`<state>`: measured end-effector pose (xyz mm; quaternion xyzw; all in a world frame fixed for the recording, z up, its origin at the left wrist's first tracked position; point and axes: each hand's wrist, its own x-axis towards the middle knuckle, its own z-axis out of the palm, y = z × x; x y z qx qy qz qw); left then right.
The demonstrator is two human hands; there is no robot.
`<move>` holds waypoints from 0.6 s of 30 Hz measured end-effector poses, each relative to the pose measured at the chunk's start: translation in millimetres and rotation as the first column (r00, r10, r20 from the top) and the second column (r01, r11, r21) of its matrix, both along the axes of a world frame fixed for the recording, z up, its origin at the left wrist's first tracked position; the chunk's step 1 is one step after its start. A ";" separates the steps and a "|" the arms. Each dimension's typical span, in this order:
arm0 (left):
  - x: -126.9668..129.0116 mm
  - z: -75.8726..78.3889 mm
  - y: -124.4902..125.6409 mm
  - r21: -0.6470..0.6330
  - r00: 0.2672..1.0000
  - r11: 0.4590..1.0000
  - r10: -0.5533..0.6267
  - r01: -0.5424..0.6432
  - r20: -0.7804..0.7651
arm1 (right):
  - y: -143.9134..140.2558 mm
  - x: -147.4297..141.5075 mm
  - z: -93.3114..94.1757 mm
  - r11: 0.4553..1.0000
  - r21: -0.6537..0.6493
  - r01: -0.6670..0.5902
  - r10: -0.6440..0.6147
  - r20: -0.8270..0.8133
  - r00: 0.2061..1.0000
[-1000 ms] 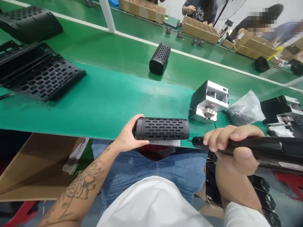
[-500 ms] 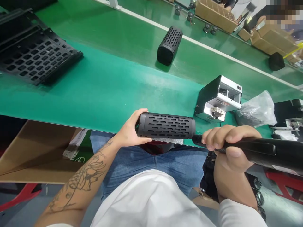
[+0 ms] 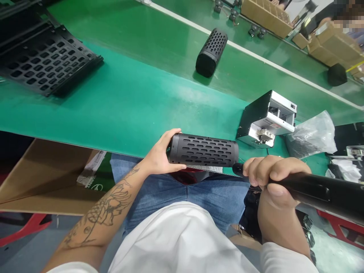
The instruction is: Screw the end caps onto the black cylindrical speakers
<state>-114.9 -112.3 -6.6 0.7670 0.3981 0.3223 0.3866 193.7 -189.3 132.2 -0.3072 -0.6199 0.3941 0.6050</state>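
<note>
My left hand grips the left end of a black slotted speaker housing, thumb and fingers on opposite sides. The housing lies on its side along the front edge of the green table. My right hand is closed around a black electric screwdriver, held almost level. Its narrow tip meets the lower right corner of the housing; whether a screw is there is hidden. Farther back on the table lies a second black perforated speaker housing.
A silver-and-black screw feeder stands to the right, beside a clear plastic bag. Black perforated panels are stacked at left. An open cardboard box sits below the table edge. Across the white rail are cardboard boxes and small speakers.
The view has shifted slightly, so table items appear a little to the right. Both hands keep their hold, and the screwdriver's tip stays at the housing's right end.
</note>
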 end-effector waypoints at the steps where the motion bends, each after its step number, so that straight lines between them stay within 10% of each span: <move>1: 0.1 -0.8 -0.4 0.008 1.000 1.000 0.002 -0.002 0.001 | -1.4 -0.6 0.8 1.000 -0.001 0.007 -0.007 0.005 1.000; 8: 1.2 -8.3 -4.8 0.119 1.000 0.993 0.016 -0.018 0.016 | 4.8 34.0 23.8 0.963 0.095 0.251 -0.254 0.019 0.967; 13: 3.5 -8.5 -6.0 0.172 0.999 0.984 0.041 -0.038 -0.012 | 51.0 84.8 20.7 0.642 0.308 0.703 -0.725 -0.056 0.687; 18: 4.2 -9.5 -6.8 0.181 0.997 0.982 0.059 -0.049 -0.050 | 70.6 105.3 -3.9 0.650 0.227 0.725 -0.745 0.003 0.667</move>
